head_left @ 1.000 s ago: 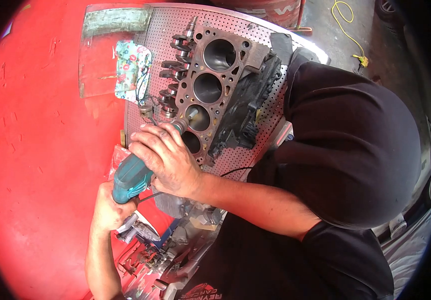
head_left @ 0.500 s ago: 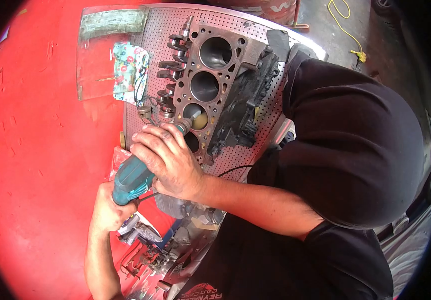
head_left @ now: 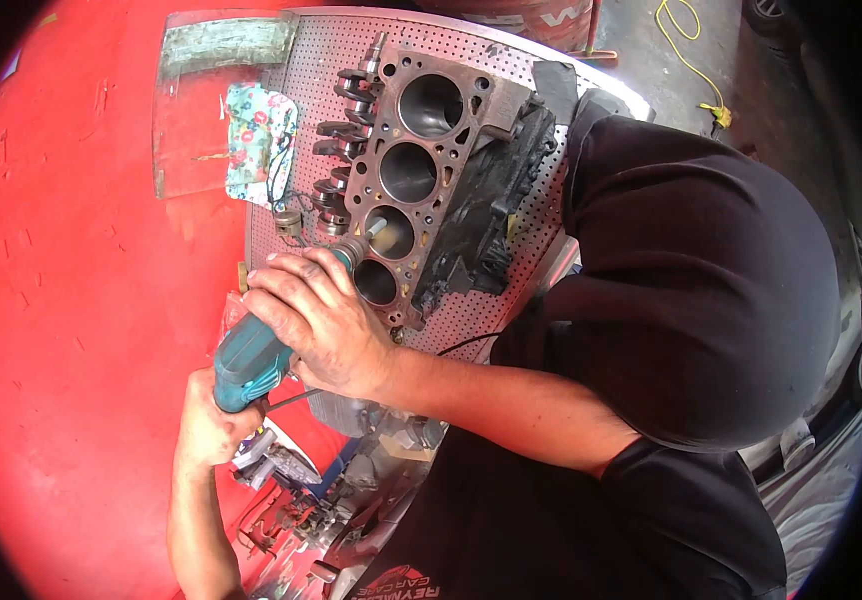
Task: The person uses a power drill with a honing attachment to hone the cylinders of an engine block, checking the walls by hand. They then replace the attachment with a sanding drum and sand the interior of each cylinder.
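My left hand (head_left: 213, 420) is wrapped around the rear handle of a teal power drill (head_left: 253, 362). My right hand (head_left: 336, 330) lies over the front of the drill body, its fingers curled round it behind the chuck. A pale shaft (head_left: 378, 226) runs from the chuck into the third bore from the top of a rusty-brown engine block (head_left: 459, 150). Inside that bore a yellowish shape is blurred. A dark crankshaft (head_left: 341, 150) lies along the block's left side. The trigger is hidden by my left hand.
The block stands on a perforated metal surface (head_left: 326, 35). A piston (head_left: 289, 222), a floral cloth-like item (head_left: 256, 140) and a clear sheet (head_left: 186, 150) lie to the left. Metal parts (head_left: 301, 515) sit below my hands. Large black fabric (head_left: 701, 280) fills the right; a yellow cord (head_left: 686, 55) lies behind.
Both hands and the drill have shifted slightly down and left. More of the lowest bore shows. The shaft remains at the third bore, and the black fabric has moved a little left.
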`<state>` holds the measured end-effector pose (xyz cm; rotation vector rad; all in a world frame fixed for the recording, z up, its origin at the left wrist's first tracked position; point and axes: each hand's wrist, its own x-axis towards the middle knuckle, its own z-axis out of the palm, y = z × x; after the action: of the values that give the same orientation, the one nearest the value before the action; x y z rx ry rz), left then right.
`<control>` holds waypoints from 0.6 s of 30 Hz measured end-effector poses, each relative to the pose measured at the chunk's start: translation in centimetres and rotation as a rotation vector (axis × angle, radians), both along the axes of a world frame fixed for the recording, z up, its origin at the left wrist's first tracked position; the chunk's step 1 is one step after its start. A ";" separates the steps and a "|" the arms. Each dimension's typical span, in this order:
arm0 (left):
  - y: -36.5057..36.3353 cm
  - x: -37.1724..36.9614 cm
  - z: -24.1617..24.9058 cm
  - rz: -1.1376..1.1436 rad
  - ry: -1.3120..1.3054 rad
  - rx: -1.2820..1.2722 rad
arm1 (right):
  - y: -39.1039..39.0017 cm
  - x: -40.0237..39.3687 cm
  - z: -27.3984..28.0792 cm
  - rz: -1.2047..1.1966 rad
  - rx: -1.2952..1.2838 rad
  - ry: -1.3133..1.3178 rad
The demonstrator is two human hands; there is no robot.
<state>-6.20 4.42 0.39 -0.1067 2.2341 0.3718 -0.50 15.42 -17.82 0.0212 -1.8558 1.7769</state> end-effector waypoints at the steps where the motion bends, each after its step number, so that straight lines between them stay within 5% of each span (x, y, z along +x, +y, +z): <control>1: 0.2 -0.1 0.1 0.001 0.000 -0.010 | 0.1 -0.1 0.0 -0.004 -0.004 0.003; 18: 0.0 0.2 -0.4 -0.046 -0.038 -0.010 | -0.2 1.3 -0.2 -0.060 -0.054 -0.017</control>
<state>-6.00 4.40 0.04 -0.0673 2.1970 0.3306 0.82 15.17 -18.02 -0.0693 -1.8013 1.7904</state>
